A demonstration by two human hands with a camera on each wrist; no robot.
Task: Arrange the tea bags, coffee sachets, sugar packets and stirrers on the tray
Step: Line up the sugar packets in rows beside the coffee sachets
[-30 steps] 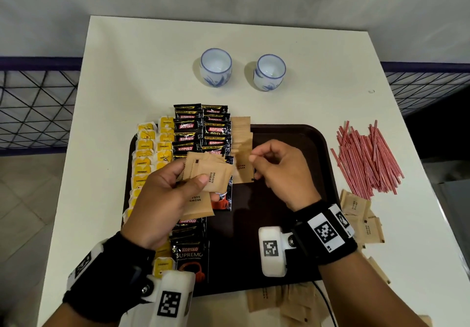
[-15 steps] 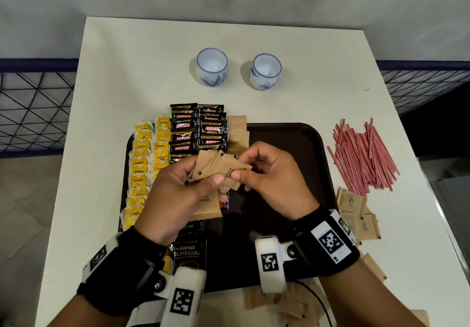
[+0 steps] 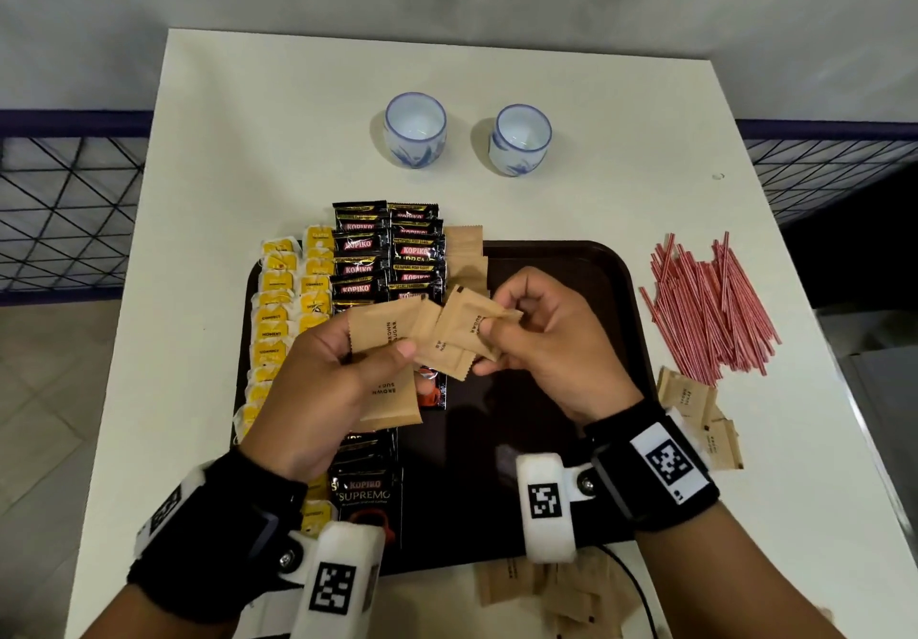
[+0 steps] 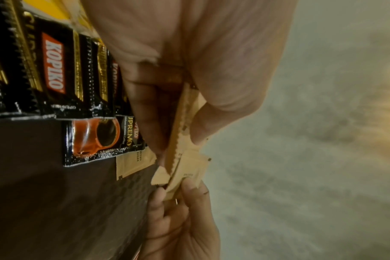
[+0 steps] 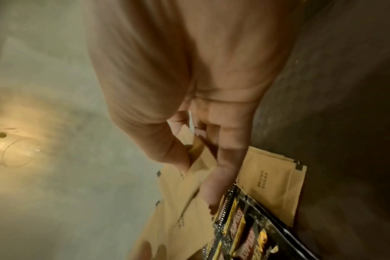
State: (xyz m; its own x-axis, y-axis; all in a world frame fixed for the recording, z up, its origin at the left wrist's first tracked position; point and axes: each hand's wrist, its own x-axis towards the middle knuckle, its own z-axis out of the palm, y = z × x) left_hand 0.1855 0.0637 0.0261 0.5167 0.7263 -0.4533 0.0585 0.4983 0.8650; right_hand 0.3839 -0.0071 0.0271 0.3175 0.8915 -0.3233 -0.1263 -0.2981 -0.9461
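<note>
— While both hands hover over the middle of the frame, what do they hold?

— The left hand [image 3: 318,390] grips a fanned bundle of brown sugar packets [image 3: 392,340], thumb pressed across the top one and fingers curled beneath. The right hand [image 3: 551,345] pinches one packet [image 3: 464,325] from that fan between thumb and fingertips [image 4: 189,186], its other fingers curled in.

— And the tray?

— The dark brown tray [image 3: 586,260] lies at the centre of the white table [image 3: 248,116]. Yellow tea bags [image 3: 278,300] run in two columns down its left edge, black Kopiko coffee sachets [image 3: 387,251] in overlapping rows just right of them, their upper ends past the tray's top rim. A few sugar packets [image 3: 464,251] lie beside the sachets, above the hands.

— What remains off the tray?

— Red-and-white striped stirrers [image 3: 705,305] are heaped at the right of the frame, on the table. More sugar packets [image 3: 695,410] lie just below them, and another loose cluster [image 3: 546,594] sits at the lower edge, under the right wrist. Two blue-and-white cups [image 3: 467,136] stand side by side in the upper centre, apart from the tray.
</note>
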